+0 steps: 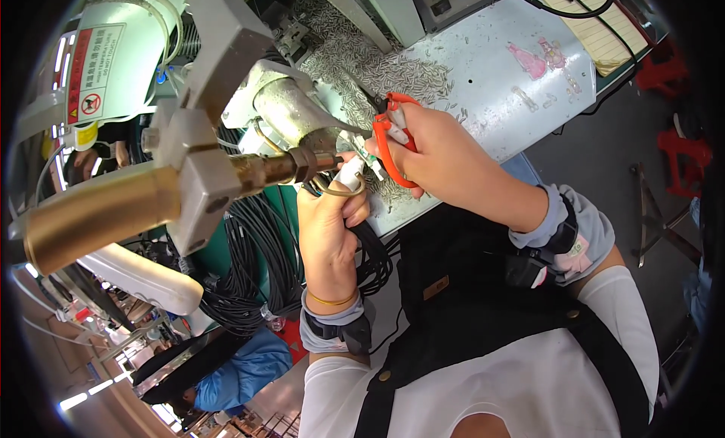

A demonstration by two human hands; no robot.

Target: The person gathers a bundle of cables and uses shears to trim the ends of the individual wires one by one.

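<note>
My right hand [445, 140] is closed around the red handles of a pair of cutters [384, 140], their dark jaws pointing up and left toward the machine's metal head. Close by, my left hand [326, 223] is closed, with its thumb and fingers pinching at a small green and white piece [371, 160]. One of its fingertips appears wrapped in white. Both hands meet just below a grey metal machine head [287, 106], beside its brass-coloured rod and nozzle [302, 166]. The exact grip on the small piece is partly hidden by the fingers and a curved brass tube.
Many short, light offcuts [408, 79] lie scattered over the pale machine table [491, 98]. Bundles of black cable [253, 264] hang left of my arm. A lined notepad [596, 30] and a control box [461, 4] stand at the back. Another person in blue [245, 370] is at lower left.
</note>
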